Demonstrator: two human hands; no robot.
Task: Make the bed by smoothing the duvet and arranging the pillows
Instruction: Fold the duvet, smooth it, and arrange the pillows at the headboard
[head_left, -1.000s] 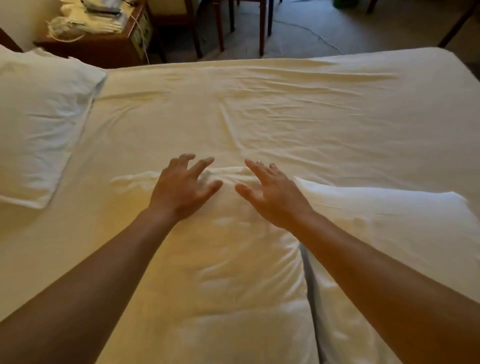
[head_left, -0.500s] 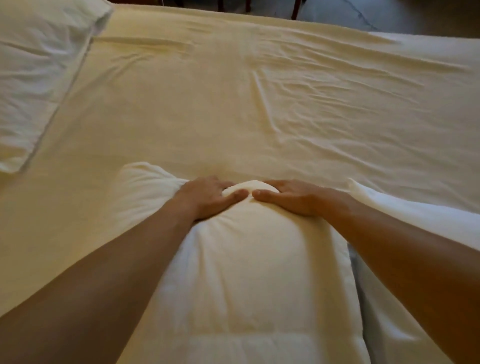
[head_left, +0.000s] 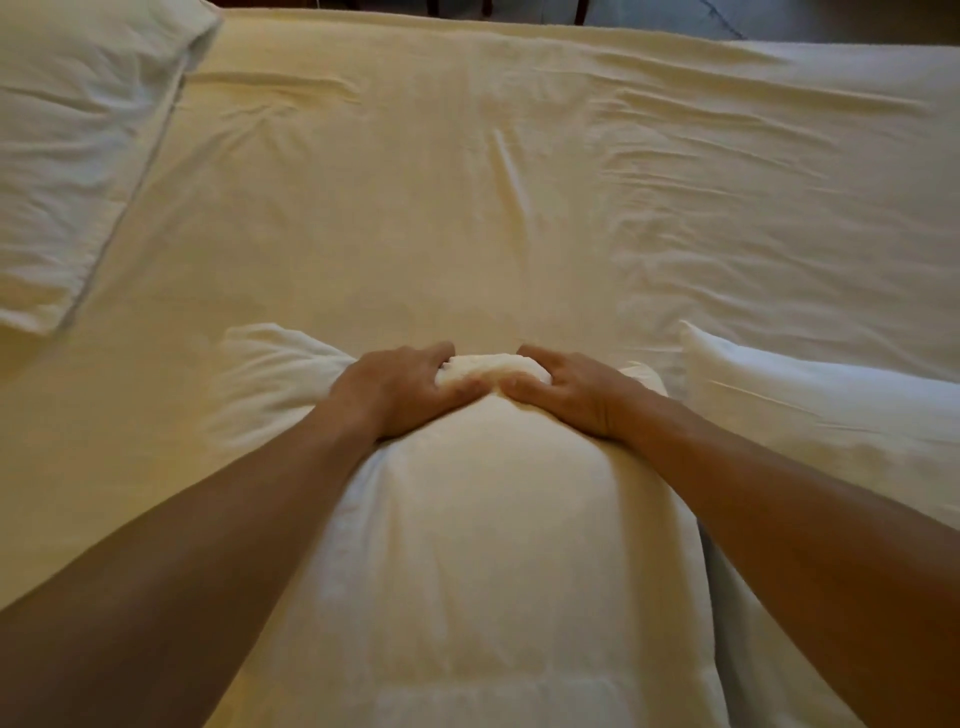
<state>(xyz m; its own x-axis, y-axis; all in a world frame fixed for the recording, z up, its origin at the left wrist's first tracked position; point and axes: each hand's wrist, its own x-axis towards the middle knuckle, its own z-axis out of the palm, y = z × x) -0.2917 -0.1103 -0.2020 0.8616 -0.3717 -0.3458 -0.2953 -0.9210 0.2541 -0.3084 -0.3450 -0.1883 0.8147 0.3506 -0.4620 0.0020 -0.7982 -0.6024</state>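
Observation:
A white pillow (head_left: 483, 545) lies lengthwise in front of me on the cream bed cover (head_left: 415, 208). My left hand (head_left: 400, 387) and my right hand (head_left: 566, 389) both grip its far edge, fingers curled over it and thumbs on top, bunching the fabric between them. A second white pillow (head_left: 831, 415) lies right beside it on the right. A third white pillow (head_left: 78, 156) rests at the far left of the bed.
The bed cover shows creases across its middle and right side. The bed's far edge (head_left: 519, 26) runs along the top, with dark floor and furniture legs behind it.
My hands went from hovering open above the pillow to gripping its far edge. The grip has tightened, the fabric has bunched up between them, and my view has tilted down toward the bed.

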